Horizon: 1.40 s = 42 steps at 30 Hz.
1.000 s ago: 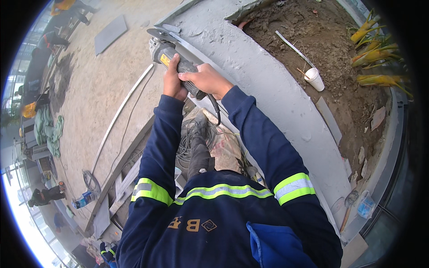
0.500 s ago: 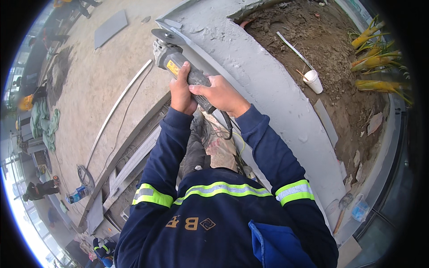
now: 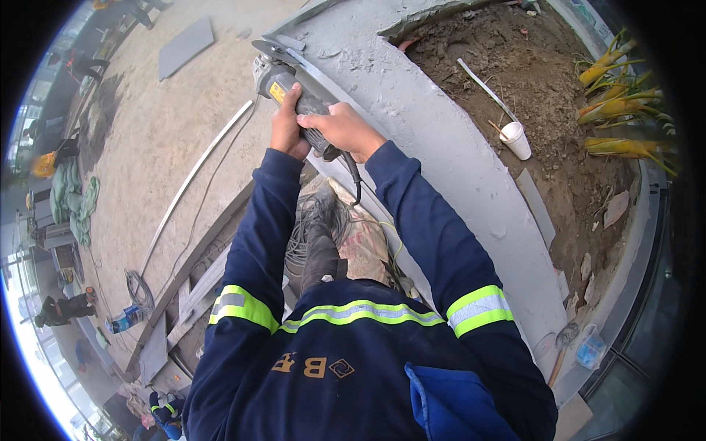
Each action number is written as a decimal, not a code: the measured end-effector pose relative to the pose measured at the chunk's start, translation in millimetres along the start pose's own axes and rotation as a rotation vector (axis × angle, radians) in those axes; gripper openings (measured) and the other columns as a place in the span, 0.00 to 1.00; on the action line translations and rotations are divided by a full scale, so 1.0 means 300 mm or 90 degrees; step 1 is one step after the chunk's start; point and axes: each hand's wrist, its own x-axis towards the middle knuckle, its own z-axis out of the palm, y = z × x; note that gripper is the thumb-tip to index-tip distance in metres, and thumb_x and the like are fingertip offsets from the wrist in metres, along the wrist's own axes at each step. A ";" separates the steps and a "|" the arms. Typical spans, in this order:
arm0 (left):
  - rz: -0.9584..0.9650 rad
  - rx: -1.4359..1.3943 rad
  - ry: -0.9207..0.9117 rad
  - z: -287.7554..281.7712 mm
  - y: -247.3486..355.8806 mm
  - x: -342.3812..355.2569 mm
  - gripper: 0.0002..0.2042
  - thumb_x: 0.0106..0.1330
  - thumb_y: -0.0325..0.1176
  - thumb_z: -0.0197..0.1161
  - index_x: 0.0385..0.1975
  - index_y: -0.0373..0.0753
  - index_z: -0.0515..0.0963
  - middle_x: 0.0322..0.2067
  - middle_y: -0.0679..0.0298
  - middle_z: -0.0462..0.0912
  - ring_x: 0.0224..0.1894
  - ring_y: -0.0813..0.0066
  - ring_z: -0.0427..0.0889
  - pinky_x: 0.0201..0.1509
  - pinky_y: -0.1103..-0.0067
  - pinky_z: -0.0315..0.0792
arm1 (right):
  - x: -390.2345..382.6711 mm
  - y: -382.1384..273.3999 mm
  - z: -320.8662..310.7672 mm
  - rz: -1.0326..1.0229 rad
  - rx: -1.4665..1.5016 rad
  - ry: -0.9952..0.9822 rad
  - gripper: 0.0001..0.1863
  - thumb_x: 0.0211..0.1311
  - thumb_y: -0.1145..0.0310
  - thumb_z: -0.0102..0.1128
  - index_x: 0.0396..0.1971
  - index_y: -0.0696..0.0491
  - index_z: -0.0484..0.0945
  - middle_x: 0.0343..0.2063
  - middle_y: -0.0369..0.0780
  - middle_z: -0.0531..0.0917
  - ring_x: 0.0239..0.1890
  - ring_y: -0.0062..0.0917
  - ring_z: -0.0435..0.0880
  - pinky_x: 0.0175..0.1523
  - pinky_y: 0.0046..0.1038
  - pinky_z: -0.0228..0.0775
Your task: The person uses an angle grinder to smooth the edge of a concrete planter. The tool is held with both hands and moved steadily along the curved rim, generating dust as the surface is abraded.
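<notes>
Both hands grip a grey angle grinder [image 3: 294,92] with a yellow label on its body and a thin cutting disc [image 3: 275,51] at its far end. My left hand [image 3: 289,126] is wrapped round the body from the left, thumb along the top. From the right, my right hand [image 3: 344,131] closes on the rear part, and a black cord hangs from that end. The disc is at the edge of the grey plastered ledge [image 3: 441,158], near its far left corner; I cannot tell if it touches. My palms hide part of the tool's handle.
Right of the ledge lies a soil bed [image 3: 507,66] with a white cup [image 3: 515,140] and yellow-stemmed plants [image 3: 618,110]. A long pale strip [image 3: 195,173], a coiled cable [image 3: 140,290] and a flat grey board [image 3: 186,48] lie on the left floor. Other people are at the far left.
Both hands and the grinder have shifted slightly left and farther away, bringing the disc closer against the ledge's edge. The disc now looks more edge-on.
</notes>
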 end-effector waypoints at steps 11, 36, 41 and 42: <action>0.047 0.053 0.024 0.039 -0.097 -0.157 0.19 0.72 0.45 0.62 0.48 0.35 0.73 0.36 0.56 0.83 0.36 0.66 0.86 0.44 0.69 0.82 | -0.179 0.027 -0.026 -0.003 -0.030 -0.011 0.23 0.66 0.63 0.64 0.53 0.67 0.77 0.44 0.43 0.84 0.45 0.20 0.82 0.51 0.25 0.74; 0.047 0.042 0.012 0.060 -0.107 -0.195 0.18 0.72 0.45 0.62 0.48 0.35 0.72 0.35 0.56 0.82 0.36 0.65 0.86 0.43 0.69 0.82 | -0.215 0.017 -0.031 0.000 -0.034 -0.013 0.24 0.66 0.65 0.63 0.54 0.68 0.76 0.44 0.43 0.85 0.42 0.19 0.83 0.47 0.23 0.75; 0.040 0.048 0.023 0.043 -0.095 -0.158 0.18 0.72 0.44 0.62 0.48 0.35 0.72 0.35 0.56 0.82 0.36 0.65 0.86 0.43 0.69 0.82 | -0.168 0.029 -0.026 -0.026 -0.042 0.001 0.23 0.66 0.64 0.64 0.51 0.68 0.78 0.40 0.42 0.85 0.38 0.19 0.84 0.42 0.23 0.76; 0.040 0.041 0.019 0.034 -0.091 -0.140 0.18 0.72 0.44 0.62 0.48 0.35 0.72 0.35 0.56 0.82 0.36 0.65 0.86 0.43 0.69 0.82 | -0.152 0.022 -0.027 -0.012 -0.039 0.001 0.22 0.66 0.63 0.65 0.50 0.67 0.78 0.38 0.42 0.85 0.35 0.19 0.84 0.39 0.23 0.76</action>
